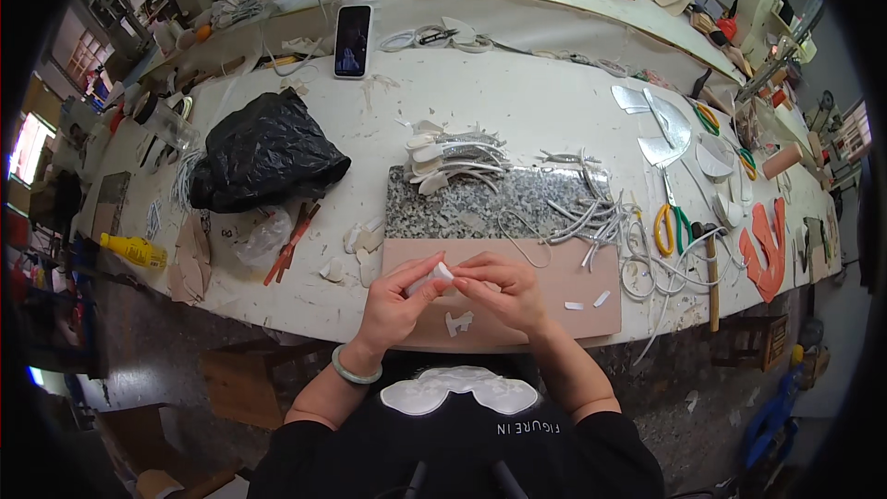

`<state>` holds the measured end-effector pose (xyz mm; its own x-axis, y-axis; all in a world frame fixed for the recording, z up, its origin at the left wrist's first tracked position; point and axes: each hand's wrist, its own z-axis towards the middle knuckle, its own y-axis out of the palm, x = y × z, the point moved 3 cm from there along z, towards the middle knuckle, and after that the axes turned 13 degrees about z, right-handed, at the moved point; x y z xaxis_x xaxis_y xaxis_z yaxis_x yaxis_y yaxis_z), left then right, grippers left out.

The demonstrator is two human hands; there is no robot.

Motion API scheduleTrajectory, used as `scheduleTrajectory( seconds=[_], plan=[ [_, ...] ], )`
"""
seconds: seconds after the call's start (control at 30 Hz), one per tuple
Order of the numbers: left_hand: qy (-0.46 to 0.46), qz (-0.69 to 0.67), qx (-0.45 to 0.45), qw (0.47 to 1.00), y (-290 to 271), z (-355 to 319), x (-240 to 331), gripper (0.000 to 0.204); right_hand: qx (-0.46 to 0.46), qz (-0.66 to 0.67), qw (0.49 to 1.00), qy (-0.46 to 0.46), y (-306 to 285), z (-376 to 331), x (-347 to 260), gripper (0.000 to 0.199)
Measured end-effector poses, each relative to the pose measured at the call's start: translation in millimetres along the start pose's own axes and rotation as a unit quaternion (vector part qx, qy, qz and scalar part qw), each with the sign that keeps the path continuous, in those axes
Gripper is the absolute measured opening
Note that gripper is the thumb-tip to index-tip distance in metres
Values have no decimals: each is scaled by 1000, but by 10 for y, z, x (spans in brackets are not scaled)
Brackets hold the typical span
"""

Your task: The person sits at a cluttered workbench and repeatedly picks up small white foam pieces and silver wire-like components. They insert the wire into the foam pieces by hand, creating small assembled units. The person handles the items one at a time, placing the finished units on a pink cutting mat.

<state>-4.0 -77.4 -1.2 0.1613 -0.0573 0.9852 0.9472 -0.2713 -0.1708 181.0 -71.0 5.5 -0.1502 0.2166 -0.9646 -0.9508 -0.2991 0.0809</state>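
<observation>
Above the near edge of a pink board [591, 277], both hands meet at a small white rounded piece [444, 272]; its exact kind cannot be told. My left hand [393, 303] is closed around it, the thumb along its side. From the other side, the closed fingertips of my right hand [504, 288] pinch its edge. White scraps [458, 322] lie on the board below, and two little white strips [574, 306] rest to the right. Behind the board is a speckled granite slab [480, 208], with a pile of white and silver strap-like pieces [453, 152] at its far left.
Silver strips [591, 217] lie across the slab's right side. Farther right are yellow-handled scissors [663, 229], a hammer [712, 282] and orange-red cut pieces [762, 249]. A black plastic bag [268, 152], red strips [292, 242] and a yellow bottle [134, 250] lie left; a phone [352, 42] stands behind.
</observation>
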Motion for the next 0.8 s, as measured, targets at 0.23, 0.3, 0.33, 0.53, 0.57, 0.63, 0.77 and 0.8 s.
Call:
scheduleTrajectory(
  seconds=[0.23,0.3,0.33,0.53,0.57,0.63,0.77,0.8],
  plan=[
    [-153,-245,16,957,4,29,-100,33,10,-31,999,-22,108,-5,-5,25],
    [-145,-249,13,958,17,54,-98,34,35,-6,998,43,139,4,-11,26],
    [-144,-244,20,959,21,60,-88,35,21,-14,998,58,159,2,-29,28],
    [-189,-253,14,949,7,85,-81,38,29,1,998,-47,114,-42,25,32],
    [-193,-250,27,949,-11,98,-111,38,18,43,997,-66,53,-32,94,32],
    [-189,-226,51,954,-61,130,-160,37,10,182,983,-40,-82,-49,155,31],
    [-154,-146,56,976,-90,156,-143,32,-1,280,953,117,-174,-25,97,31],
    [-144,-125,47,980,-75,151,-114,30,-4,228,963,146,-113,22,71,32]
  ],
)
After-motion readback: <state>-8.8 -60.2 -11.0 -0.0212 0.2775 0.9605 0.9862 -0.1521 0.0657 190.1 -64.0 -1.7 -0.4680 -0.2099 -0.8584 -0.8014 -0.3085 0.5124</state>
